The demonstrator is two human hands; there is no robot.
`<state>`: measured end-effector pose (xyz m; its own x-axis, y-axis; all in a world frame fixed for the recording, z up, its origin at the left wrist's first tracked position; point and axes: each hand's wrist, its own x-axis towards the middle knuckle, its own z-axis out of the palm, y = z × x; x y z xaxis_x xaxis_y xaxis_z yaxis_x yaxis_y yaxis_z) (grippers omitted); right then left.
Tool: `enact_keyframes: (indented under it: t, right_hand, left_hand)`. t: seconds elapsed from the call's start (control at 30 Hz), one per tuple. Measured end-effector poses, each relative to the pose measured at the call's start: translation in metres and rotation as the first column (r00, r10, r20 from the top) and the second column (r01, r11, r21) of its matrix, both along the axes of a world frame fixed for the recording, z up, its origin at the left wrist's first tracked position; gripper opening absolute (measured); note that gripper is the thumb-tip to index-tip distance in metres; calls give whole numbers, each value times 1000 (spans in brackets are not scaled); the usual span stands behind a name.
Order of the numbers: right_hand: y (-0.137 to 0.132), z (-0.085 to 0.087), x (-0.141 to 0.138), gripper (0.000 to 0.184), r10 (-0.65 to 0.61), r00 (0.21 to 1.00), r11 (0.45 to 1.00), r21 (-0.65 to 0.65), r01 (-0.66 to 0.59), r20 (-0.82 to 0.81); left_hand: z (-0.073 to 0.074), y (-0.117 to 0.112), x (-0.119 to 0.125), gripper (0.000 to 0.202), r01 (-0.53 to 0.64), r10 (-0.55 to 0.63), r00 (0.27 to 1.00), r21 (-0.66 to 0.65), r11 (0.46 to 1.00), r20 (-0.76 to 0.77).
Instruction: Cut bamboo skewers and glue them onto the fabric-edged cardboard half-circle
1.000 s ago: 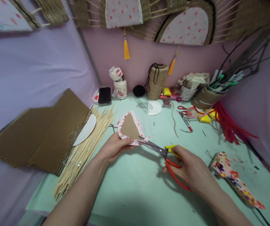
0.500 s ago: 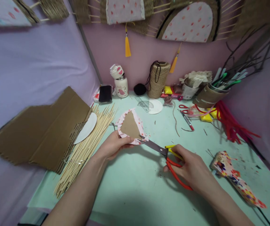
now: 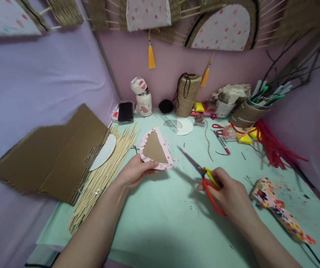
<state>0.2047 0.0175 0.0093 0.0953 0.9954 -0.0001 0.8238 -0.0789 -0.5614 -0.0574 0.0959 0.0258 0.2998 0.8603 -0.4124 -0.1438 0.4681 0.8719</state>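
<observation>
My left hand (image 3: 136,171) pinches the near edge of a brown cardboard wedge wrapped in pink dotted fabric (image 3: 154,150), holding it just above the mint-green table (image 3: 162,216). My right hand (image 3: 229,193) grips scissors (image 3: 203,173) with red and yellow handles. Their blades are closed and point up-left, a short way to the right of the fabric piece and apart from it.
A big corrugated cardboard sheet (image 3: 56,156) and a bundle of bamboo skewers (image 3: 106,175) lie left. A floral-wrapped glue gun (image 3: 277,210) lies right. Along the back wall stand a twine spool (image 3: 187,95), a small jar (image 3: 144,101), a phone (image 3: 125,111), a tool cup (image 3: 249,111) and red pipe cleaners (image 3: 274,149).
The scissors were cutting at the fabric's lower right edge; now my right hand has pulled them away to the right with the blades closed. My left hand still holds the piece.
</observation>
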Motion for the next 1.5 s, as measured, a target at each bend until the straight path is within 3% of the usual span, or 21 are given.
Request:
enact_keyframes:
  t: [0.1, 0.17, 0.23, 0.4, 0.47, 0.57, 0.63, 0.73, 0.83, 0.97, 1.17, 1.3, 1.43, 1.5]
  right_hand:
    - [6, -1, 3, 29, -153, 978, 987, -22, 157, 145]
    - [9, -5, 5, 30, -153, 952, 981, -78, 180, 266]
    - [11, -11, 7, 29, -113, 934, 985, -82, 149, 339]
    - [11, -19, 12, 24, -49, 912, 993, 121, -1, 408]
    - [10, -13, 9, 26, -58, 952, 985, 170, 6, 302]
    - [7, 4, -6, 27, 6, 992, 990, 140, 12, -125]
    - [6, 16, -20, 32, 82, 906, 996, 58, -64, -415]
    - [8, 24, -38, 32, 117, 776, 987, -15, -161, -619]
    - [12, 21, -48, 26, 40, 715, 987, -85, -138, -698]
    - [14, 11, -49, 25, -37, 707, 988, -130, -78, -707]
    - [15, 16, -32, 33, 112, 634, 960, -80, -267, -765]
    - [14, 21, -28, 35, 136, 628, 974, -11, -224, -766]
    - [11, 14, -33, 32, 80, 584, 984, -30, -177, -808]
    - [8, 11, -38, 28, 76, 580, 981, -43, -187, -811]
  left_hand:
    - [-1, 1, -2, 37, -14, 13, 999, 6, 1000, 49]
    - [-2, 1, -4, 36, -17, 17, 996, -2, 1000, 85]
    - [-3, 0, -5, 34, -8, 10, 994, -17, 1000, 109]
    - [-6, -1, -2, 33, 20, -18, 989, -11, 1000, 146]
    - [-6, -4, 3, 34, 39, -41, 990, 15, 999, 136]
    - [-5, -10, 12, 34, 102, -107, 988, 51, 994, 112]
    - [-5, -16, 18, 34, 142, -150, 983, 75, 987, 106]
    - [-7, -22, 24, 34, 201, -211, 974, 107, 974, 88]
    - [-10, -24, 27, 33, 240, -249, 967, 136, 961, 55]
    - [-12, -23, 27, 34, 255, -262, 965, 170, 952, 25]
    - [-13, -23, 27, 34, 320, -331, 943, 155, 935, 46]
    - [-15, -27, 31, 33, 400, -415, 909, 193, 896, 42]
    - [-13, -29, 31, 33, 478, -487, 873, 197, 856, -2]
    - [-9, -27, 29, 41, 465, -475, 880, 195, 864, 8]
